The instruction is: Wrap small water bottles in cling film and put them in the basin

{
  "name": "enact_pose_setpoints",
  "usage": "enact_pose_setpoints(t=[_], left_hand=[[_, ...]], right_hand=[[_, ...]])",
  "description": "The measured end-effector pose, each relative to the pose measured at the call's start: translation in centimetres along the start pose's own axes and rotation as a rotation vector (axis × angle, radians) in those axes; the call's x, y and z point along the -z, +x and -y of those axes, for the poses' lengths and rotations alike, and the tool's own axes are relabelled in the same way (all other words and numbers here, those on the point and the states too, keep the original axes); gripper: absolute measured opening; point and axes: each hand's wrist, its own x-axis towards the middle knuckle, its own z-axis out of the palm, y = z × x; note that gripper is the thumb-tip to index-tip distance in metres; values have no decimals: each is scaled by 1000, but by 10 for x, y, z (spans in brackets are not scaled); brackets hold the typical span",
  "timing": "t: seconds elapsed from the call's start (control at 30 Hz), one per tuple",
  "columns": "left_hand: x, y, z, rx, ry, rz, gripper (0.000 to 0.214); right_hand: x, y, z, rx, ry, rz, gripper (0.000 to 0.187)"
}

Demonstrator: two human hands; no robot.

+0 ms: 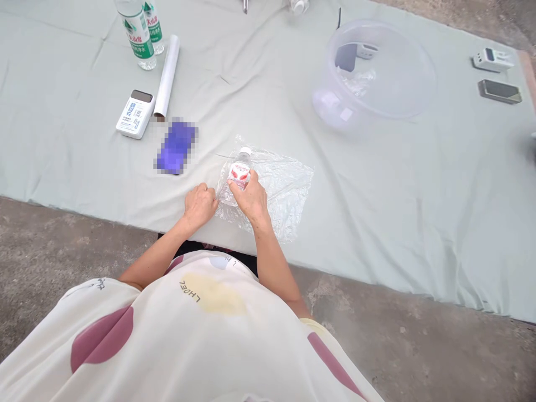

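A small clear bottle (240, 171) with a white cap and a white and red label lies on a spread sheet of clear plastic film (288, 184). My right hand (252, 200) is closed around the bottle's lower part, thumb on the label's edge. Just left of it, my left hand (201, 204) is curled, its fingers gripping the film's left edge. The film is wrinkled and reaches out to the right, beyond my right forearm.
Left of the film is a blurred purple rectangle (176, 146). Beyond it are a white device (136, 114), a white roll (167, 77) and two water bottles (138, 42). A translucent basin (381, 70) stands back right. Small devices (493, 60) sit far right.
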Motion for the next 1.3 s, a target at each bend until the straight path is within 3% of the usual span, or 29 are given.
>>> enact_pose_setpoints(t=[0.13, 0.23, 0.3, 0.4, 0.57, 0.67, 0.73, 0.87, 1.1, 1.3], left_hand=[[-3, -3, -2, -3, -65, -27, 15], [-7, -5, 2, -14, -241, -85, 11], [-11, -7, 5, -38, -347, -135, 8], [-17, -8, 7, -73, -459, -203, 6], [-26, -9, 5, -142, -594, -284, 8], [-31, -12, 2, -190, -639, -342, 9], [-35, -14, 1, -233, -625, -381, 10], [-43, -16, -4, -342, -514, -465, 12], [-52, -19, -19, -491, -348, -600, 16], [-60, -27, -37, -710, -169, -564, 18]], right_hand=[[-4, -1, -3, 23, -59, -48, 53], [-1, -2, -10, 58, -75, -71, 65], [3, 5, -12, 166, -103, -134, 66], [6, 29, -4, 428, -210, -212, 51], [-5, 81, 14, 694, -465, -82, 51], [-7, 91, 15, 700, -549, 11, 50], [-4, 89, 11, 682, -568, -3, 51], [2, 81, -8, 678, -490, -149, 51], [-14, 84, -51, 699, -152, -506, 50], [-1, 77, -79, 686, 58, -535, 40]])
